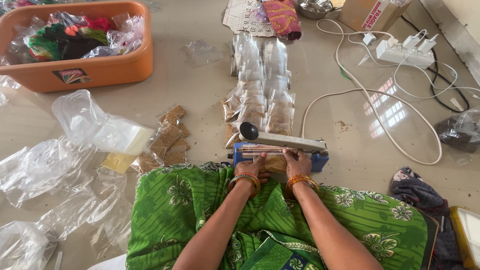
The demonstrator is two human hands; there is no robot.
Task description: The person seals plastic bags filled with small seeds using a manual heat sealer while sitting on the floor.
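A blue heat sealer (320, 161) with a grey arm and black knob (248, 131) sits on the floor in front of my lap. Its arm is raised a little. My left hand (251, 165) and my right hand (298, 161) together hold a small clear pouch of brown seeds (275, 163), its top edge laid on the sealing bar. Both wrists wear orange bangles. Beyond the sealer lie two rows of sealed seed pouches (260, 95). A small heap of filled pouches (170, 142) lies to the left.
An orange tub (95, 70) of bagged items stands at far left. Loose clear plastic bags (95, 130) spread over the left floor. A white power strip (405, 52) with cables lies at far right, a cardboard box (370, 12) behind it. Dark cloth (417, 192) lies at right.
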